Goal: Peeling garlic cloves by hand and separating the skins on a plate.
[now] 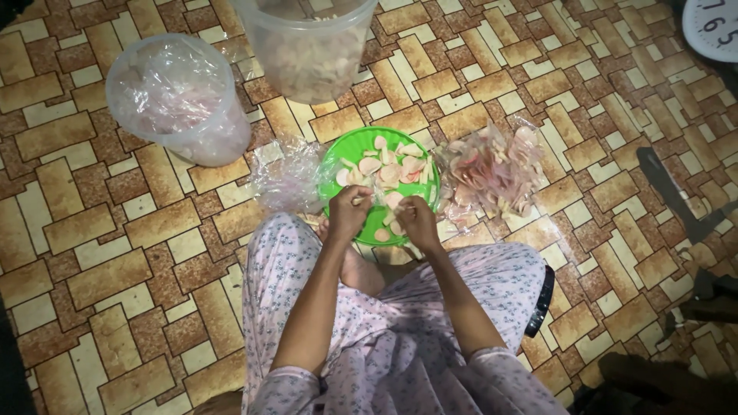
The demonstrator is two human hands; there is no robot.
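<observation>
Left hand (347,213) pinches a pale chip (359,200); right hand (417,220) is curled shut, contents unclear, both over the green plate (336,160).

Top tub: clear plastic tub of pale chips (311,54), rim cut off by the edge.
Clock: white round clock (713,27), mostly out of frame.
Fingers: both hands' curled under, hold unclear.

Plastic packaging on the tiled floor

Two clear tubs (181,100) (311,46) stand up top; crumpled clear bags (288,177) (492,173) flank the green plate (338,154).
</observation>
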